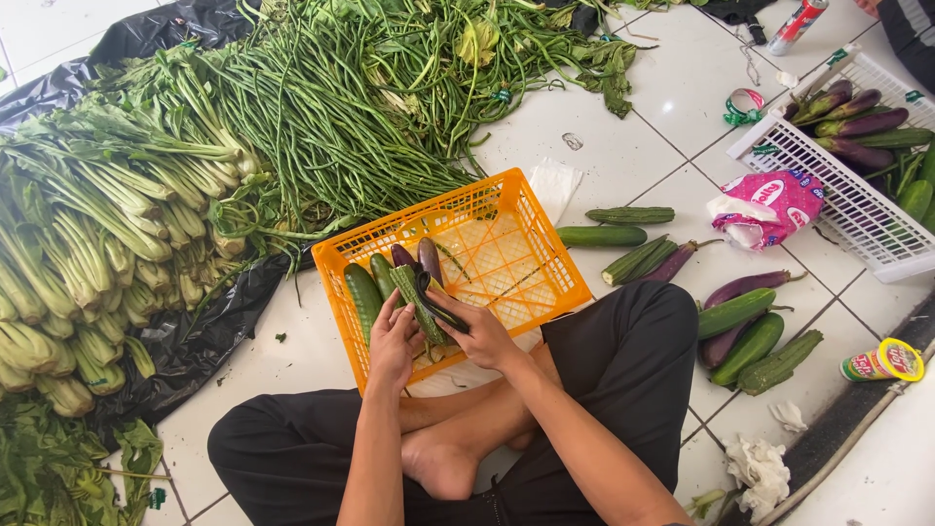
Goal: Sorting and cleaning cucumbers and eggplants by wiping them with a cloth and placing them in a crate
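Head view shows you seated cross-legged on the white tiled floor (682,88), with an orange plastic crate (506,209) tilted against your knees. Your left hand (392,343) is curled around the lower end of a small bundle of vegetables (404,282) at the crate's near left corner: cucumbers, a ridged gourd and two dark eggplants, standing side by side against the crate wall. Your right hand (482,333) is partly closed, fingers pinching a dark band (438,310) that lies across the bundle; whether the band is fully wrapped cannot be told. The remainder of the crate floor holds only a few stray green stems. Left of the crate, on black plastic sheeting (195,351), lie stacked leafy stalks (88,244), and beyond the crate's far edge a large heap of long beans (331,107). Right of the crate, loose cucumbers, gourds and eggplants (745,326) lie on the tiles near your right knee. A white crate (838,205) with more eggplants sits at the far right, a pink packet (769,205) just beside it.
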